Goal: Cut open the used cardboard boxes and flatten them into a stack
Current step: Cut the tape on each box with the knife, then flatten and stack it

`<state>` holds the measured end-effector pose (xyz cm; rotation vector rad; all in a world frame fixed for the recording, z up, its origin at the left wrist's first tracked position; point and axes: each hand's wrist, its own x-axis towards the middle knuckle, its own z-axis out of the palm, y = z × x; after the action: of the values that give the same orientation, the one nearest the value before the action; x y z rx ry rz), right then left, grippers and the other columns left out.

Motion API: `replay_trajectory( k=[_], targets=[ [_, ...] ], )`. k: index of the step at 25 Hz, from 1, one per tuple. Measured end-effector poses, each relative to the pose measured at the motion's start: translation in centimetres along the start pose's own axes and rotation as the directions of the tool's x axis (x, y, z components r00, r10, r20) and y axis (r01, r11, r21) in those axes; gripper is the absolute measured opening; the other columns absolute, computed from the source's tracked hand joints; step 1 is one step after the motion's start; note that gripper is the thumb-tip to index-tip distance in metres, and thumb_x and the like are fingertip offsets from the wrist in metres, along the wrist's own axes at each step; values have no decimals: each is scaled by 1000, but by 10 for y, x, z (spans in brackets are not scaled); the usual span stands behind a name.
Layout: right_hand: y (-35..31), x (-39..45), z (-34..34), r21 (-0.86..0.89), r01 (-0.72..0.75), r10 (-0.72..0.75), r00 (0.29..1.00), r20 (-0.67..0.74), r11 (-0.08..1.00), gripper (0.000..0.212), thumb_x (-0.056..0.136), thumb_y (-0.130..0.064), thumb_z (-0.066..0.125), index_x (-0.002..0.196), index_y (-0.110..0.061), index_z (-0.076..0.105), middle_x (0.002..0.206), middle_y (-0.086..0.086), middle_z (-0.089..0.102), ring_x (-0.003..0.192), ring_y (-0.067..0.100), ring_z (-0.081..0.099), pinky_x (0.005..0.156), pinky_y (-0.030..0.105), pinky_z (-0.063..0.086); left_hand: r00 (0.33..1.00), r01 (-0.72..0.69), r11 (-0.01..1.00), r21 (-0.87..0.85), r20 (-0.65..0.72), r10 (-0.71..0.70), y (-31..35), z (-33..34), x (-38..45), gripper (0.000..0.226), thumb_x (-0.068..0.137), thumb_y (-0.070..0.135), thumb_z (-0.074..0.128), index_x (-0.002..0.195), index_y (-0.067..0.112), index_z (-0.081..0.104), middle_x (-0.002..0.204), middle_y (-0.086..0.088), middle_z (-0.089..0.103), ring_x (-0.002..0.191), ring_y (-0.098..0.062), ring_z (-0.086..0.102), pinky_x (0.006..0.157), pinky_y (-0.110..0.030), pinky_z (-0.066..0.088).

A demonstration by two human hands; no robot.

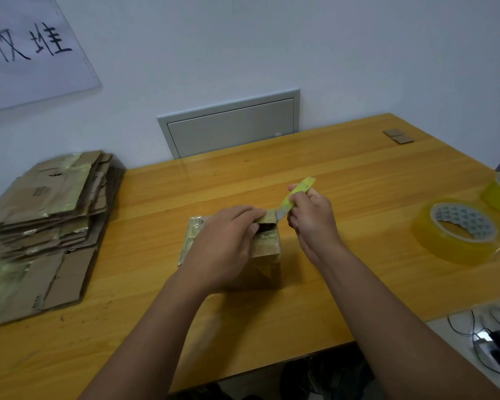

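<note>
A small cardboard box (267, 249) was stood near the middle of the table (344, 174). It was held from above by the left hand (225, 246), whose fingers were curled over its top flap and pinched it. A yellow knife (296, 197) was gripped in the right hand (312, 223), with the fingers wrapped around the handle. The blade was put at the far top edge of the box, just by the flap.

The cutting step seemed to be under way on this box. Next, the tape would probably need to be sliced along the seam, with the left fingers kept away from the blade. Then the box could be pressed flat and laid on the stack of flat boxes (46, 226) by the table's left edge.

Much of the box was hidden by the left hand. The blade tip was too small to be made out. Two tape rolls (459, 235) were set near the right edge, one cut off.
</note>
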<state>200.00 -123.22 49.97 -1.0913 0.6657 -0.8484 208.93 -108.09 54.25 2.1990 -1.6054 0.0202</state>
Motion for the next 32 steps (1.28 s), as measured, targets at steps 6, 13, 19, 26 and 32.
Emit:
replay_trajectory(
  k=[6, 13, 19, 26, 32],
  targets=[
    [-1, 21, -2, 57, -27, 32, 995, -93, 998, 22, 96, -7, 43, 112, -7, 58, 47, -11, 30, 42, 7, 25, 41, 24, 24, 1000, -7, 999, -45, -16, 6, -1, 1, 1, 35, 103, 24, 42, 135, 24, 54, 136, 9, 55, 127, -11, 43, 105, -29, 30],
    [-12, 2, -15, 163, 86, -60, 986, -158, 983, 14, 99, -14, 51, 110, -21, 57, 58, -4, 57, 55, 12, 56, 52, 26, 42, 995, 2, 993, -121, -103, -15, -1, 1, 0, 20, 100, 25, 45, 96, 42, 35, 110, 18, 60, 102, 0, 40, 90, -28, 24],
    [-9, -43, -24, 166, 218, -224, 974, 20, 962, 19, 100, -12, 52, 111, -23, 63, 102, 7, 71, 87, 24, 70, 67, 26, 54, 931, -109, 993, 35, -346, 114, 2, 6, -6, 6, 86, 13, 66, 87, 16, 62, 94, 4, 60, 90, -15, 49, 76, -30, 38],
    [-1, -44, -9, -226, 535, -461, 832, 309, 814, 22, 101, -22, 46, 116, -35, 56, 114, -21, 63, 114, 13, 62, 93, 36, 51, 934, -54, 987, 154, -341, 105, 4, 7, -8, 24, 85, 40, 68, 93, 17, 70, 84, 1, 59, 78, -20, 55, 65, -30, 36],
    [8, -58, -7, -346, 533, -468, 845, 258, 772, 22, 101, -41, 41, 117, -53, 50, 106, -23, 67, 101, 3, 65, 79, 20, 50, 924, 96, 970, 221, -382, -4, -17, -8, -18, 39, 88, 53, 58, 91, 18, 74, 88, -1, 62, 81, -22, 57, 63, -34, 44]
  ],
)
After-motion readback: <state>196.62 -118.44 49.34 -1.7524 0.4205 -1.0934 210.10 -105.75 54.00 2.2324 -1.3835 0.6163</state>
